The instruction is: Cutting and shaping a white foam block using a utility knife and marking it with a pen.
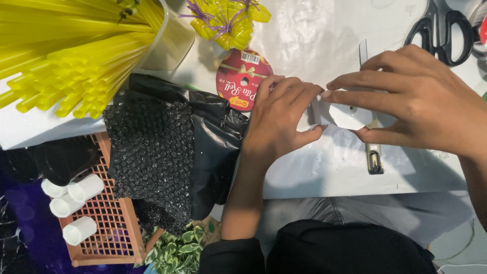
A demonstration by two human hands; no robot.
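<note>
White paper piece (350,115) lies on the white table (324,172), and you pinch it with both hands: your left hand (279,119) at its left edge, your right hand (421,96) over it. A utility knife (374,158) lies just below.

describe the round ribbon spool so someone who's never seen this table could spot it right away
Start at the big bunch of yellow straws at the white table's upper left. Right of them, just above the left hand, lies the ribbon spool. It is the only flat red disc, with a gold bow print and a centre hole.
</note>
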